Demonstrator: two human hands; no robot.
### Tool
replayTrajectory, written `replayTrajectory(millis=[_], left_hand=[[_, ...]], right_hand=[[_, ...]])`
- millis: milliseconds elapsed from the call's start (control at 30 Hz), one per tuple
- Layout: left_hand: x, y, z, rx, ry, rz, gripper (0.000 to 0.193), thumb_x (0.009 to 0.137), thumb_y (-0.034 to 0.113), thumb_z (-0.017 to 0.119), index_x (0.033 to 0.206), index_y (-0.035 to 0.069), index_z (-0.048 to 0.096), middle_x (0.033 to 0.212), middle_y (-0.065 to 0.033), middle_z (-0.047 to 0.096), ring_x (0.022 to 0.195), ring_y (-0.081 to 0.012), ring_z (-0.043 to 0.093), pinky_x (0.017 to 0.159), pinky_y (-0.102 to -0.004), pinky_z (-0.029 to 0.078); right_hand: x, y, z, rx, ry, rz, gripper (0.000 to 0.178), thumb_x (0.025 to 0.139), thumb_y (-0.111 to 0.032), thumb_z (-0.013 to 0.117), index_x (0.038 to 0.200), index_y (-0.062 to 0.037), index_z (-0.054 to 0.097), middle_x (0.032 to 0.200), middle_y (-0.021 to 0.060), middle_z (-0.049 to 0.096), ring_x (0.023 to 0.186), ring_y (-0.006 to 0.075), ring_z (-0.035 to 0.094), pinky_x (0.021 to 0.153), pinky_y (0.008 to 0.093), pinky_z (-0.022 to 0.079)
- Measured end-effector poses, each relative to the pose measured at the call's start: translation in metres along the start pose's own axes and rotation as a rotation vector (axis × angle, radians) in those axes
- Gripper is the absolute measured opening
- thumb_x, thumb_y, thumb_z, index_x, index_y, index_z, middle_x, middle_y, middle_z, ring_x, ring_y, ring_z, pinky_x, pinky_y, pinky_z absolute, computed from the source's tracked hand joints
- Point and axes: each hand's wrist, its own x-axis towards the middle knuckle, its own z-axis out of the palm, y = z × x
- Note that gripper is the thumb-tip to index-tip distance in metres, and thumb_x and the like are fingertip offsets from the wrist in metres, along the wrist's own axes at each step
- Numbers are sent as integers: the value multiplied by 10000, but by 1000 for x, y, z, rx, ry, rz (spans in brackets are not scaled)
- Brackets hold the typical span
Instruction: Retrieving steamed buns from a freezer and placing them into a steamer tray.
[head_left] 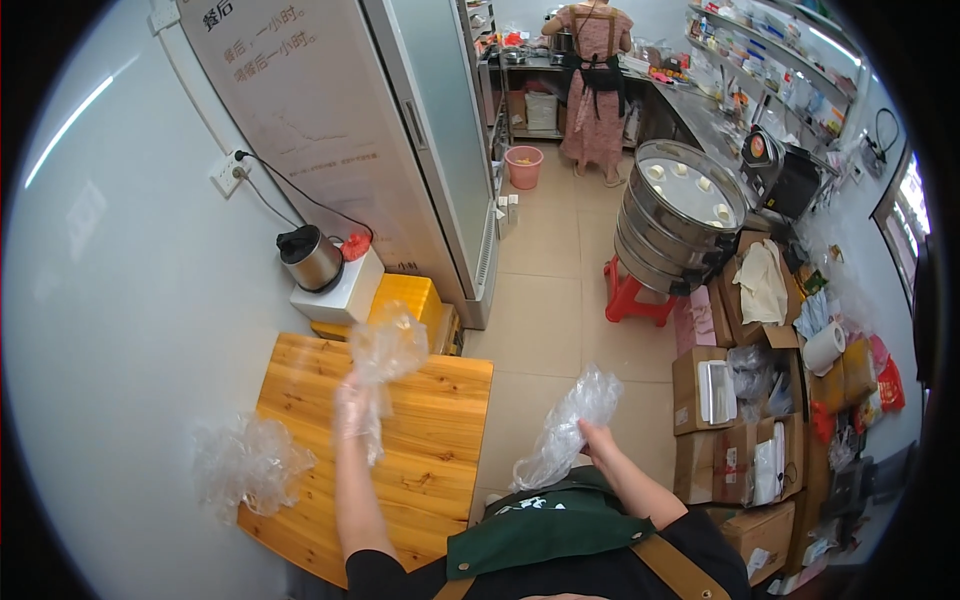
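Observation:
My left hand (352, 402), which seems covered by a thin clear film, is closed on a crumpled clear plastic bag (388, 345) above the wooden table (440, 420). Its fingers are partly blurred behind the plastic. In front of my dark green apron (560, 520), my right hand (597, 440) grips a longer bundle of clear plastic (570, 425), thumb on its near side. What the bundle contains, if anything, cannot be made out. A loose heap of clear plastic (255, 462) lies at the table's left edge, beside the wall.
An electric kettle (312, 260) stands on a white box (345, 285) beyond the table. Ahead on the right, a large round steamer (665, 215) rests on a red stool (636, 295). Cardboard boxes (735, 455) line the right side. Another person (597, 90) stands at the far counter.

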Motion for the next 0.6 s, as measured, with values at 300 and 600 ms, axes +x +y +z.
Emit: replayTrajectory(millis=[300,600], left_hand=[[-62,61,-35,870,302,148,167,776,79,447,884,5,551,847,-135,567,740,-267,517,675,-358,428],[-101,-35,2,-14,-147,-404,239,779,81,534,985,-4,619,860,-107,637,739,-175,576,671,-259,449]], right_hand=[[5,-4,20,-35,26,-38,361,831,-191,540,1096,42,466,958,153,579,771,265,606,635,404,522],[11,7,23,-52,-60,-9,413,845,-181,522,1188,-3,378,1055,146,539,892,286,578,690,432,513]])
